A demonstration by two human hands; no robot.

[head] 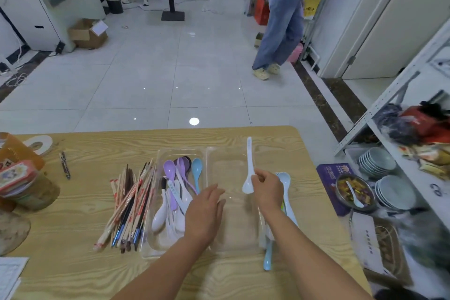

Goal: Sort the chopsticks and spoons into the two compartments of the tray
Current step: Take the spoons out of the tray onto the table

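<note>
1. Surface (73, 263): light wood grain, carrying all the task items.

2. Left hand (204, 212): palm down over the tray's middle divider, at its near half. Fingers straight and loosely together, gripping nothing. Contact with the tray cannot be confirmed.

3. Right hand (267, 190): raised over the right edge of the tray. Thumb and fingers clamped on a white spoon (248, 170) just above its bowl. The handle points away from the person and the bowl hangs over the right compartment.

4. Tray (185, 150): clear plastic, 2 compartments side by side, long axis running away from the person. The left compartment holds the sorted spoons (175, 192), white, purple and blue, heaped and overlapping.

5. Loose spoons (285, 185): blue and white, lying on the surface just beside the tray's right wall and partly hidden by the right forearm. 1 blue handle sticks out toward the near edge.

6. Chopsticks (131, 204): an unsorted pile on the surface just beside the tray's left wall, some in paper sleeves, some dark.

7. Pen (65, 165): on the surface, left of the chopsticks and apart from them.

8. Tubs (24, 185): stacked at the left edge of the surface.

9. Shelf (399, 170): right of the surface, with stacked dishes (377, 162). A food bowl (354, 192) sits on a purple box below it.

10. Floor (146, 75): pale tiles. 1 person in jeans (282, 27) stands at far right, and a carton (87, 34) lies at far left.
</note>
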